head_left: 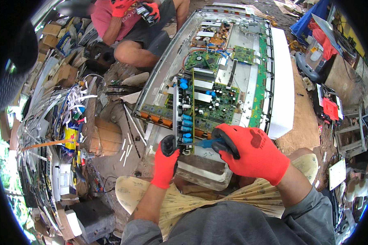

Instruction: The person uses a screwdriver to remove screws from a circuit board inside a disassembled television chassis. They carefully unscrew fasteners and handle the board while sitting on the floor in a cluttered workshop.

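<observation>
A long circuit board (187,117) with blue capacitors and a metal strip stands on edge in front of me. My left hand (166,166), in a red and black glove, is closed around its near end. My right hand (253,152), gloved the same way, is wrapped round a screwdriver (209,143) with a blue handle. The screwdriver points left at the lower end of the board, near the lowest blue capacitor; I cannot tell whether its tip touches. Beneath and beyond lies an opened flat television panel (263,77) bearing several green boards.
Another person (131,30) in red gloves sits at the far left, holding a small dark part. Cables and scrap (75,102) are piled on the left. Cardboard (304,118) lies right of the panel, near a red and black case (329,108) and a wooden frame (351,134).
</observation>
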### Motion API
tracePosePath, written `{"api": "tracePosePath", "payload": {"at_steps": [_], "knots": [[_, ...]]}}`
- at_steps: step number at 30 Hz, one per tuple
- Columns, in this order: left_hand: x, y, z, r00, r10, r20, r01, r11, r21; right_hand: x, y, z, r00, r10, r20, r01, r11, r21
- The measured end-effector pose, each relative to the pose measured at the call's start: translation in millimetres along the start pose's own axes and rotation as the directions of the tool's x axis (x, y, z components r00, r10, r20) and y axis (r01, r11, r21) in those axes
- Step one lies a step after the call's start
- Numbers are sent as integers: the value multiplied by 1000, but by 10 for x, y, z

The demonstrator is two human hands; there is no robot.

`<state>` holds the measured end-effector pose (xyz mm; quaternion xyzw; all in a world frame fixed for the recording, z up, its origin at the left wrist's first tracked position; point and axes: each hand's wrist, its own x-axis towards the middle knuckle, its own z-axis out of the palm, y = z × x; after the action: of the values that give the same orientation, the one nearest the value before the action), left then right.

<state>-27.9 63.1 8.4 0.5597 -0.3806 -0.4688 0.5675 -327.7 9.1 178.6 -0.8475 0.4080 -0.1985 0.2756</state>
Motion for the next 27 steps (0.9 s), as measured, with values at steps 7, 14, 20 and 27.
{"api": "tracePosePath", "payload": {"at_steps": [7, 14, 20, 27], "knots": [[-12, -24, 5, 996, -91, 5, 91, 989, -117, 24, 167, 111, 931, -329, -157, 343, 936, 80], [-6, 34, 78, 999, -50, 17, 52, 996, -70, -82, 119, -36, 1000, 2, 28, -3, 1000, 17], [-22, 62, 88, 998, -65, 17, 66, 994, -85, -58, 165, 121, 972, -110, -210, 153, 967, 203], [-6, 49, 116, 997, -59, 49, 64, 993, -99, -44, 274, -8, 993, -114, -31, 117, 987, 107]]}}
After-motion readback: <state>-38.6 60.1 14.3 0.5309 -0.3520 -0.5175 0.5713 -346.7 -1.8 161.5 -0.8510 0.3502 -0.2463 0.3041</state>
